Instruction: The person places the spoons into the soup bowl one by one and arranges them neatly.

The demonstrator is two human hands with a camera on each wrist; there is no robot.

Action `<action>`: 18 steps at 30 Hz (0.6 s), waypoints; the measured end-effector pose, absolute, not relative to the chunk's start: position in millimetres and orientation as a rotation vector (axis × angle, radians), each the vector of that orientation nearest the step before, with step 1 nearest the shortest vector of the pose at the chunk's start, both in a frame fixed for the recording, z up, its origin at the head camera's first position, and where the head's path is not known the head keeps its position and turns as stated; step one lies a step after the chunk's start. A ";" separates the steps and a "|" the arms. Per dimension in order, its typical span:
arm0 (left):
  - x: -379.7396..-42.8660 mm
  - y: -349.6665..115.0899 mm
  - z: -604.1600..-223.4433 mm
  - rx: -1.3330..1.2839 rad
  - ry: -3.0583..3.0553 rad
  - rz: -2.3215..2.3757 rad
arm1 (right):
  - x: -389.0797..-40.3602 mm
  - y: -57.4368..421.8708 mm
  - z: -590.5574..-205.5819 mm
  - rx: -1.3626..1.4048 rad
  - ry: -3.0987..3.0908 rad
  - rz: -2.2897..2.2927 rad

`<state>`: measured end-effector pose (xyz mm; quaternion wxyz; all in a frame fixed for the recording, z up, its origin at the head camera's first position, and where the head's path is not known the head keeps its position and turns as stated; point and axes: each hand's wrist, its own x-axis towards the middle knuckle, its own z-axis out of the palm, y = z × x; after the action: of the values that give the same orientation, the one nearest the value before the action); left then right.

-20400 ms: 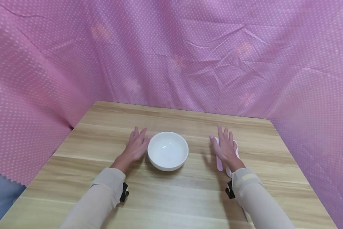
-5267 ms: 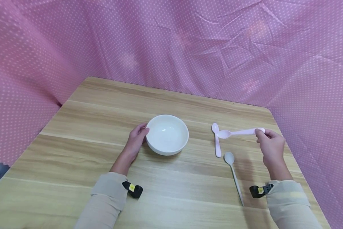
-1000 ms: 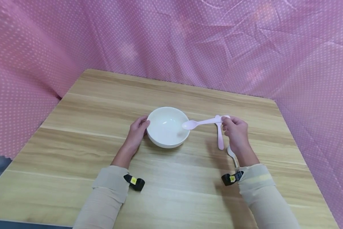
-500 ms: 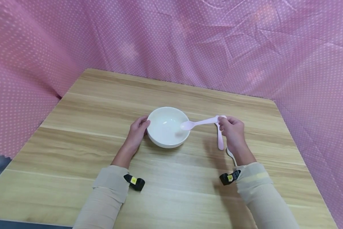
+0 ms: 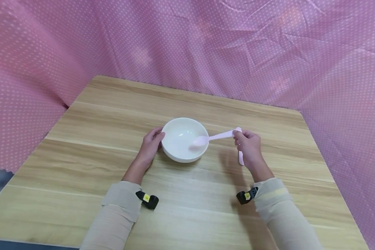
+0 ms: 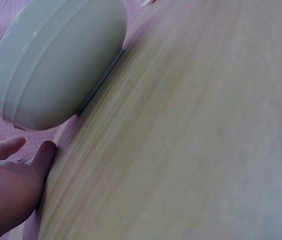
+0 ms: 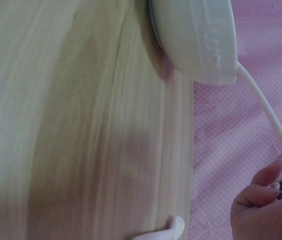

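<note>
A white bowl (image 5: 179, 154) sits on the wooden table. My left hand (image 5: 149, 146) holds its left side, thumb at the rim and fingers along the outer wall; the left wrist view shows the bowl's outside (image 6: 55, 65) above the curled fingers. My right hand (image 5: 250, 147) pinches the handle end of a pale pink spoon (image 5: 220, 135). The spoon's head lies within the bowl's opening at the right, and its handle (image 7: 266, 107) slants out over the rim. Beneath my right fingers a second pink spoon (image 5: 241, 158) lies on the table, mostly hidden.
The light wood table (image 5: 112, 114) runs back to a pink dotted curtain (image 5: 187, 48) that hangs behind and at both sides. In the right wrist view, a pale spoon end (image 7: 166, 234) lies on the tabletop below the bowl.
My right hand has moved left, carrying the pink spoon farther and lower into the bowl. A pale spoon on the table is now hidden behind the right arm. My left hand stays at the bowl.
</note>
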<state>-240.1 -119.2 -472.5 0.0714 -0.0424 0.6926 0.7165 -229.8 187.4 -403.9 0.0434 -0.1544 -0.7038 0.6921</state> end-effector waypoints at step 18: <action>-240.6 -118.9 -475.0 -0.144 2.073 2.172 | -232.7 174.8 -414.4 -0.475 -2.287 2.067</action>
<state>-240.6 -118.9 -475.0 0.0678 -0.0477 0.6880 0.7209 -232.7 174.8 -414.4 0.0113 -0.1524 -0.7333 0.6626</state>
